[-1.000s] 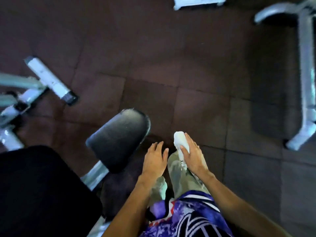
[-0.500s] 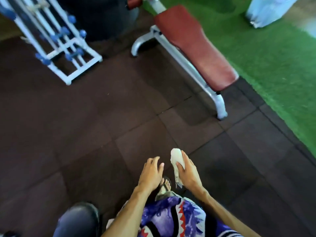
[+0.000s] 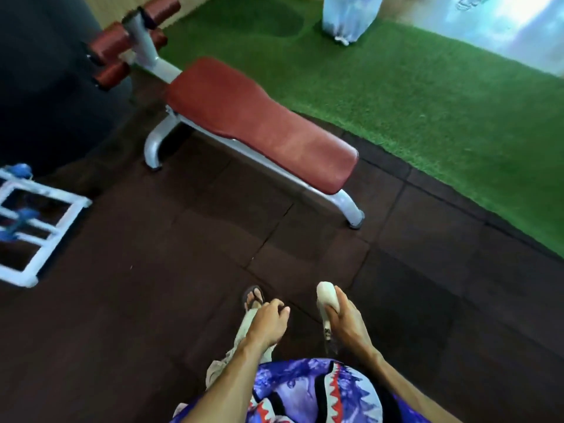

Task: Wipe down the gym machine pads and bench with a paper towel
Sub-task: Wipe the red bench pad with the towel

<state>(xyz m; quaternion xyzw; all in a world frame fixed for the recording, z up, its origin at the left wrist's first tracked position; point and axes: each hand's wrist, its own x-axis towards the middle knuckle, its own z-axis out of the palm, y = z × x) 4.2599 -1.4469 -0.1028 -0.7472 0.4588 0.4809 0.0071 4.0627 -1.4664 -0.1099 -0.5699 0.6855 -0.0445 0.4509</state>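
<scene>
Bench (image 3: pixel 259 123) nearer now, paper towel (image 3: pixel 327 296) clutched in right hand (image 3: pixel 345 319), left hand (image 3: pixel 268 323) loosely curled, empty

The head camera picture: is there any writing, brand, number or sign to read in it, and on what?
None can be read.
The red bench and its grey frame: no label shows.
The paper towel in the right hand: a small dark mark at its lower end, too blurred to read.
The shirt: a pattern only, no words.

I see bench (image 3: pixel 259 123): red padding, matt, slightly worn; frame (image 3: pixel 345 199) grey painted metal. Floor (image 3: pixel 152 300) dark rubber tiles, matt. Turf (image 3: pixel 427 102) green, rough. Paper towel (image 3: pixel 326 296) white, crumpled.
</scene>
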